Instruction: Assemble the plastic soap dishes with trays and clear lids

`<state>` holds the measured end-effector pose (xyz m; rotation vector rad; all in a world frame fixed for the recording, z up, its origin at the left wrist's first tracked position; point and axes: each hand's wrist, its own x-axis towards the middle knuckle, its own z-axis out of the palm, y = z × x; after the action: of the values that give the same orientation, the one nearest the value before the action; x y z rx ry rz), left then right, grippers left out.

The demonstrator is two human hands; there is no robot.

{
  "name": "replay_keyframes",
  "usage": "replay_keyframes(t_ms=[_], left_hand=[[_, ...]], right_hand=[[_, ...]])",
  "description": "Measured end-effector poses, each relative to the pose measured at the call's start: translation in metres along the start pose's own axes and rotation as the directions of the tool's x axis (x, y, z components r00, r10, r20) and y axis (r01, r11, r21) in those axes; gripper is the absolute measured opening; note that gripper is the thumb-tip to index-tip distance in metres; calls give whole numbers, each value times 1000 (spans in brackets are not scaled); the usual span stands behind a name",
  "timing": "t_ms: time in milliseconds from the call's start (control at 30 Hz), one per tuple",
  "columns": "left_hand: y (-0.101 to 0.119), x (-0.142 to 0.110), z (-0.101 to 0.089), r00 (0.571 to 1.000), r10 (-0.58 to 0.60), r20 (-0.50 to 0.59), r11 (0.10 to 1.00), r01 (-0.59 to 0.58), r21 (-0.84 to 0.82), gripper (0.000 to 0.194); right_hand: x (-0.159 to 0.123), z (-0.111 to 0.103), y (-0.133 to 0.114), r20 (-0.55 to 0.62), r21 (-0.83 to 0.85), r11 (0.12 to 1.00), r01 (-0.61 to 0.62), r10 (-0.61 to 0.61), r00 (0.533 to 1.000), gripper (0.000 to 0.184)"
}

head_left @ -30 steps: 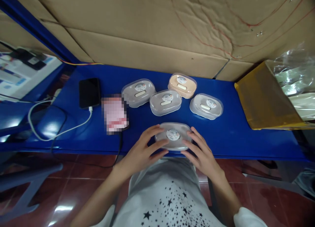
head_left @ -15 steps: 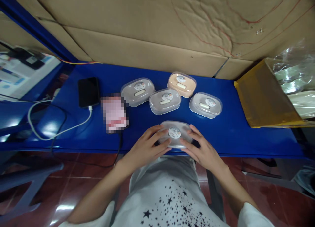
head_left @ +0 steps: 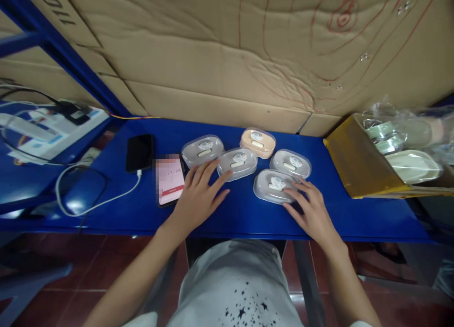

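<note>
On the blue table stand several oval plastic boxes with clear lids and round stickers. My right hand point(head_left: 309, 208) rests its fingers on the right end of the front grey box point(head_left: 264, 187), thumb low at its near side. My left hand point(head_left: 202, 190), fingers spread, reaches over the table near the left grey box point(head_left: 193, 149) and the middle grey box point(head_left: 227, 168); whether its fingertips touch them I cannot tell. Behind these are a peach box point(head_left: 264, 151) and another grey box point(head_left: 283, 158), close to the front one.
A lit phone point(head_left: 170, 180), partly blurred, lies left of my left hand. Beyond it is a black phone point(head_left: 139, 153) on a white cable point(head_left: 106, 201). An open cardboard carton point(head_left: 344, 156) with wrapped items stands right. A cardboard sheet point(head_left: 198, 76) backs the blue table point(head_left: 241, 223).
The front grey box has moved from between both hands to the right and away from me. My left hand has let go of it and shifted forward left. The view has tilted up.
</note>
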<state>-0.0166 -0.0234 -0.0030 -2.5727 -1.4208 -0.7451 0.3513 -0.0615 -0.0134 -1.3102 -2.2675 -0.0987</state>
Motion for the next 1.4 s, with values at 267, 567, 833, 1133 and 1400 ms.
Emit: replay_keyframes(t_ms=[267,567,833,1133,1400], left_hand=[[-13,18,11,995,27,100,999,-30,21,43],[-63,84,-9,963,60,261,998,-52,-37,46],[-141,88,-16,865,-92,494,968,195,-161,84],[-140,88,3,928,-154,339,915,263,-304,67],[-118,81,1,989,-21,148,988,43,-146,51]], right_hand=[[-1,-10,46,-26,-84,980,-183,181,983,40],[111,-19,119,137,210,972,-103,75,988,51],[119,1,183,227,179,963,-199,157,961,75],[109,5,184,197,72,960,-270,251,948,66],[117,-7,151,34,2,957,-289,288,957,64]])
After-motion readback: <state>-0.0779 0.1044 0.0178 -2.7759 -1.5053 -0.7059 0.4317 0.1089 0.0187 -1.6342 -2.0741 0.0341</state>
